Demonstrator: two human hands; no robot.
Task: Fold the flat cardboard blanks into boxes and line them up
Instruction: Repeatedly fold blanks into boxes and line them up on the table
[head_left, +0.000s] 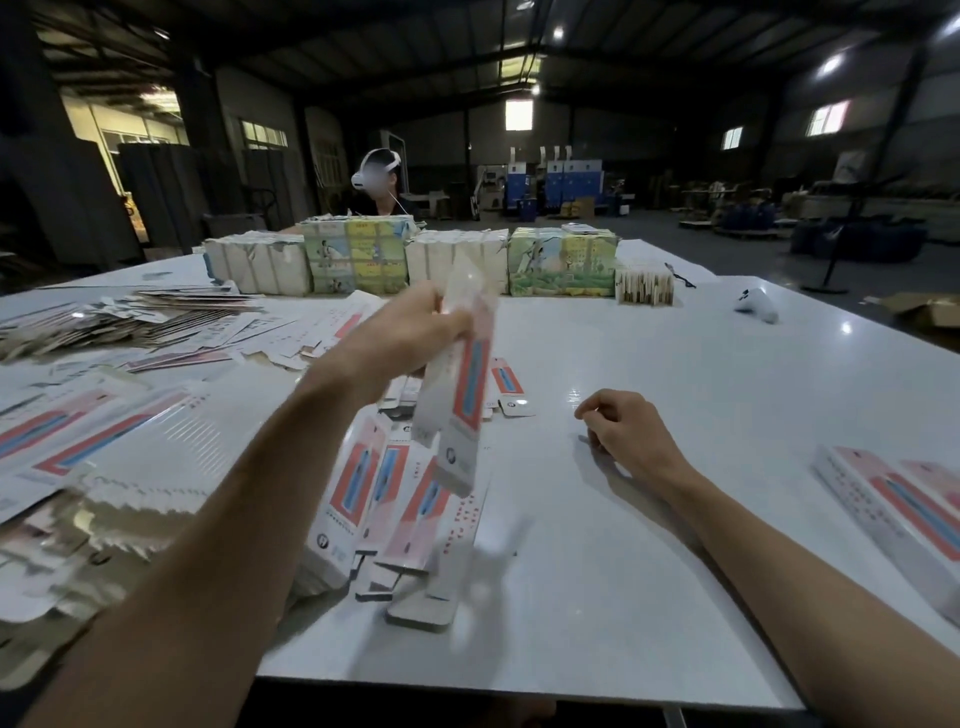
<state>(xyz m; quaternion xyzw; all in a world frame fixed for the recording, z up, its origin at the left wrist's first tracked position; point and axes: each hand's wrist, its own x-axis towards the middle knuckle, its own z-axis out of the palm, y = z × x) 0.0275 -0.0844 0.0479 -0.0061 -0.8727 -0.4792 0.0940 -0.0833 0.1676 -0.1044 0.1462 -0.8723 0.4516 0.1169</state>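
My left hand (410, 332) grips a long white cardboard blank (462, 395) with a red and blue stripe and holds it up above the table, blurred by motion. Below it lies a loose heap of the same flat blanks (384, 499). My right hand (623, 426) rests on the white table (675, 374) to the right, fingers loosely curled and holding nothing. At the right edge lie folded boxes (893, 519) side by side.
More flat blanks (104, 441) and paper scraps (130, 322) cover the left side. Stacked printed cartons (561, 260) stand across the far side, with a person in a headset (379, 182) behind them. A white controller (756, 304) lies far right.
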